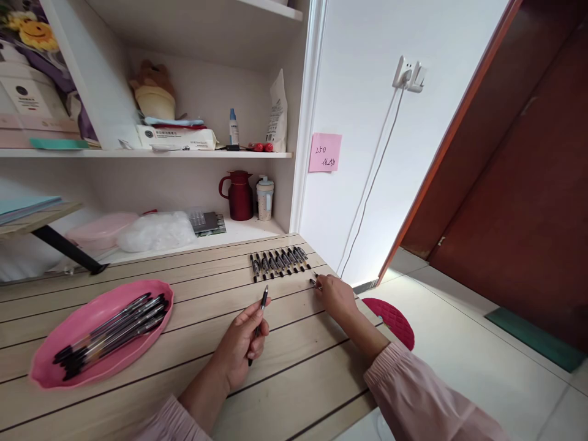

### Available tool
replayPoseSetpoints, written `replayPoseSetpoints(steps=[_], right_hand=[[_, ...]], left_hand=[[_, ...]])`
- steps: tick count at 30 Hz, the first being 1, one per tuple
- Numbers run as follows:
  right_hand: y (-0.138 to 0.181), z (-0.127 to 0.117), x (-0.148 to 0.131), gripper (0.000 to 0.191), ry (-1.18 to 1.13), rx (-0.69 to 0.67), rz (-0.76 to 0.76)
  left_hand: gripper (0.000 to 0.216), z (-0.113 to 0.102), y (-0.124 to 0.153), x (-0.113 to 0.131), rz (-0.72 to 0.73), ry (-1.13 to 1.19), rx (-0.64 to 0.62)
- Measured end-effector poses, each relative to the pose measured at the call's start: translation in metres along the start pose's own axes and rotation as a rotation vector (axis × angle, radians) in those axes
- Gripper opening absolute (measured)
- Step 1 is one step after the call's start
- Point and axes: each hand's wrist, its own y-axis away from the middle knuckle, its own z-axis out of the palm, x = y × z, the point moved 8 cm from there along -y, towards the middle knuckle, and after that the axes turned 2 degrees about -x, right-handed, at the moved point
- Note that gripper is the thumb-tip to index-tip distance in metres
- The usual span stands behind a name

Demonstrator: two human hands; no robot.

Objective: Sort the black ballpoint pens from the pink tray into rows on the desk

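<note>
While the left hand (241, 346) clasps a slim black plastic pen (263, 303) at lower centre, the right hand (335, 298) pinches a short dark pen piece (314, 282) just right of a row of black pens (278, 262) on the pale wooden desk (298, 367); a pink oval plastic tray (43, 367) of pens lies lower left.

Matt pale wood grain runs across the desk (294, 380), with dark grooves between the slats. At 8 o'clock the tray (92, 312) shines, smooth pink plastic, and its pens (114, 334) gleam in black and clear plastic. There's the same glossy plastic on the pen (263, 303) in the left hand (239, 349) and on the row (278, 262) at 12 o'clock. The sleeve (413, 398) is soft matt pink cloth. At 11 o'clock, a glossy dark-red jug (239, 196); at 10, a crinkled clear plastic bag (156, 231). A pink paper note (324, 152) at 1 o'clock. The door (528, 202) at 3 is smooth red-brown wood. The floor (459, 343) is polished pale tile.
</note>
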Motion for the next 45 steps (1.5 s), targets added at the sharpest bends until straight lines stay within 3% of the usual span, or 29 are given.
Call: replayPoseSetpoints(steps=[26, 35, 41, 45], right_hand=[[0.004, -0.004, 0.008, 0.021, 0.024, 0.003, 0.075], [0.009, -0.022, 0.053, 0.026, -0.019, -0.012, 0.198], [0.023, -0.006, 0.062, 0.027, -0.065, -0.126, 0.191], [0.028, 0.0, 0.059, 0.027, -0.063, -0.122, 0.182]], left_hand=[[0.04, -0.001, -0.003, -0.002, -0.017, -0.012, -0.013], [0.043, -0.002, -0.002, -0.003, -0.014, -0.005, -0.005], [0.044, 0.0, -0.001, -0.001, -0.018, 0.009, -0.006], [0.044, 0.0, -0.001, -0.001, -0.023, 0.009, 0.001]])
